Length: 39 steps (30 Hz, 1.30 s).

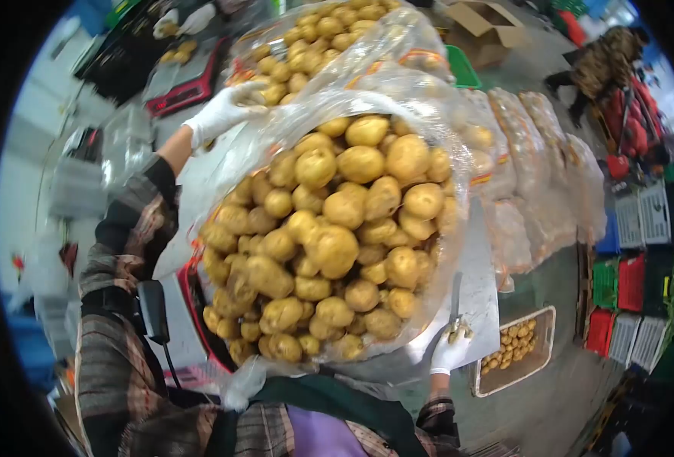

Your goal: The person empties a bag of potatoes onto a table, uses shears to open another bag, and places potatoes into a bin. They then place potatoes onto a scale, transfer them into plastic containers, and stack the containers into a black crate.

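A large clear plastic bag (458, 251), rolled open at the top, stands before me full of yellow potatoes (333, 251). My left hand (234, 110), in a white glove, reaches past its far left side; its fingers are stretched out close to the potatoes of a second open bag (318, 46) behind. Low on the right, my right hand (451, 350), gloved in white with soiled fingertips, is closed. A thin grey blade, which looks like a knife (455, 295), points up from it over the pale tabletop (480, 297).
A crate (551, 335) of small potatoes stands on the floor at right. Filled plastic bags (535, 167) line the right side. Red scales (181, 95), a cardboard box (489, 27) and coloured crates (632, 286) surround the area. Another person (607, 61) is at upper right; a co-worker's gloved hands (198, 19) are at upper left.
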Motion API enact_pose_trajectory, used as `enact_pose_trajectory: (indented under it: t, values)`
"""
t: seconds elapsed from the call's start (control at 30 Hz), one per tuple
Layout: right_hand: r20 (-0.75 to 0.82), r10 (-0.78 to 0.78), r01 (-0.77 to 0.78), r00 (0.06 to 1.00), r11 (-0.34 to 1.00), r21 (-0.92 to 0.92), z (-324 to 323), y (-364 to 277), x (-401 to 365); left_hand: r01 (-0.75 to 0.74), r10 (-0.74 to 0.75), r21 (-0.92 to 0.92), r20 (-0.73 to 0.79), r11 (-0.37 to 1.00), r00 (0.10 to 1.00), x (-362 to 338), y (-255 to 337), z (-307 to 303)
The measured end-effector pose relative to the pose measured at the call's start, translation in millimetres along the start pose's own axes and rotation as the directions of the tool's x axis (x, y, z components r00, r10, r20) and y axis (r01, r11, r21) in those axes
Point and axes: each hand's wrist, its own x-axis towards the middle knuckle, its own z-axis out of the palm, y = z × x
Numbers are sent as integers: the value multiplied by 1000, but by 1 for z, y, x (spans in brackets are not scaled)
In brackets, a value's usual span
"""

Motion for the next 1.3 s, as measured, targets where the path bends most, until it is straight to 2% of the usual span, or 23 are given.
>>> enact_pose_trajectory:
  t: [0.07,0.1,0.17,0.2,0.23,0.3,0.33,0.37,0.43,0.47,0.53,0.6,0.63,0.7,0.8,0.83,0.9,0.93,1.03,1.1,1.13,1.17,1.3]
  values:
    - [-16,-154,151,988,980,-130,-9,-9,-11,121,-100,84,-225,989,969,-68,-4,-25]
    - [20,-168,169,986,978,-125,-14,-10,-10,187,-129,149,-331,971,935,-104,-7,-37]
    - [95,-205,214,974,971,-102,-17,-11,-5,275,-218,67,-445,959,868,-188,-7,-46]
    - [146,-168,179,975,981,-70,-19,-15,0,319,-265,25,-501,947,824,-234,-6,-50]
    - [142,-201,204,969,979,-6,-16,-13,2,350,-214,107,-616,931,758,-278,-11,-51]
    - [68,-230,211,971,953,219,-7,-19,0,451,-144,210,-762,868,632,-378,-17,-57]
    - [46,-302,282,952,926,250,-2,-21,3,546,-166,196,-823,815,543,-425,-15,-58]
    - [25,-320,295,947,898,326,4,-27,6,633,-183,168,-873,756,451,-472,-15,-58]
    - [-22,-341,311,940,829,465,17,-45,9,701,-130,136,-941,700,313,-576,-40,-59]
    - [6,-393,359,920,845,396,10,-63,7,754,-125,110,-961,647,248,-619,-38,-55]
    - [17,-321,283,947,857,432,6,-78,3,835,-93,50,-988,548,121,-685,-26,-41]
    - [56,-301,240,952,849,470,17,-77,4,868,-62,22,-996,496,60,-737,-17,-33]
    - [18,-369,333,929,856,394,28,-63,10,881,-45,11,-998,472,37,-757,-15,-31]
    - [94,-329,255,940,857,448,27,-56,12,861,-30,-44,-999,506,-34,-776,-11,-33]
    - [-39,-327,283,944,749,599,25,-55,-1,860,1,-40,-999,509,-47,-772,-31,-48]
    - [-55,-330,309,942,794,523,20,-54,-5,855,-1,-42,-999,517,-48,-756,-33,-53]
    - [-88,-336,344,938,871,350,5,-54,-16,761,-40,-66,-998,646,-52,-732,-57,-66]
    - [-104,-338,353,936,900,257,-2,-55,-23,766,-81,-88,-996,636,-47,-719,-65,-73]
    - [-102,-308,325,946,901,287,-12,-61,-44,786,-116,-80,-993,613,-11,-700,-109,-98]
    - [-75,-259,269,963,895,356,-18,-73,-64,851,-261,-177,-964,494,-49,-698,-125,-117]
    - [-62,-237,242,970,889,389,-22,-80,-76,825,-285,-224,-955,518,-81,-698,-129,-124]
    - [-47,-215,214,976,882,420,-24,-87,-86,794,-296,-235,-952,560,-74,-699,-133,-129]
    - [-45,-286,284,957,900,331,-24,-116,-128,621,-332,-270,-943,736,-18,-704,-133,-139]
